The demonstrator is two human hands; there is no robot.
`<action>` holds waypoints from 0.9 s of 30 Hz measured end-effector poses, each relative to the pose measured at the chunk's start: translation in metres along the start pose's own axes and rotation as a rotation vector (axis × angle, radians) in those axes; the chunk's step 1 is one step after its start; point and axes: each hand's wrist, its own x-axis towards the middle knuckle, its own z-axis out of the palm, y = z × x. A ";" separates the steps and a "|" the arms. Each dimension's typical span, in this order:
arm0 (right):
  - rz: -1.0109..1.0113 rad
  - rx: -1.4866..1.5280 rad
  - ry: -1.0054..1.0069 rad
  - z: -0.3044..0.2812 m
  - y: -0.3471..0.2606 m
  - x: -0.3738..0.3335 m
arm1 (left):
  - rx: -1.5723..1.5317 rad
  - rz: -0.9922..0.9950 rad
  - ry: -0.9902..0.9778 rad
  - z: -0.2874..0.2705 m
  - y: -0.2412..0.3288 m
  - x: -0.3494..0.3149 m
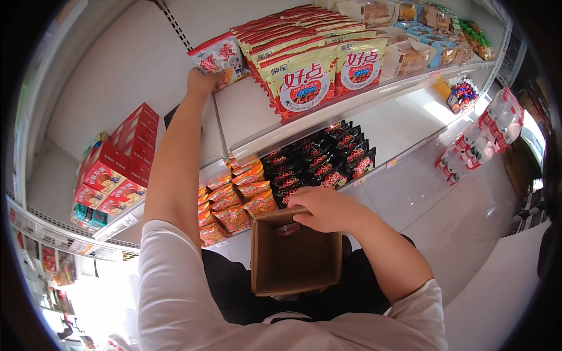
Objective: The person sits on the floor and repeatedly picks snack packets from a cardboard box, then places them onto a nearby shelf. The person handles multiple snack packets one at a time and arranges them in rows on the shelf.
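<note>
My left hand (203, 83) reaches far up to the upper shelf, its fingers closed on the lower edge of a white and red snack bag (219, 58). That bag stands beside rows of yellow and red snack bags (301, 85). My right hand (328, 209) grips the far rim of an open cardboard box (297, 269), thumb over the edge. The box rests at my lap, its opening facing up. One small packet with red and white on it (287, 230) lies inside, too small to make out.
Below, orange snack packets (252, 190) and black snack packets (316, 158) fill the lower shelf. Red boxes (114, 167) are stacked at the left. Brown and blue packages (410, 52) stand at the upper right. Shrink-wrapped bottles (480, 137) stand on the floor at right.
</note>
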 end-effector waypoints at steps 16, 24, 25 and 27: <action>0.286 -0.368 -0.129 0.000 0.021 -0.016 | -0.723 0.356 -0.539 -0.096 0.134 -0.317; 0.335 -0.411 -0.171 0.008 0.027 -0.001 | 0.261 0.829 -1.277 0.041 0.027 -0.457; 0.332 -0.412 -0.167 0.009 0.026 -0.001 | 0.484 0.696 -1.352 0.058 0.021 -0.469; 0.334 -0.418 -0.157 0.012 0.027 -0.002 | 0.793 0.438 -1.458 0.091 0.002 -0.491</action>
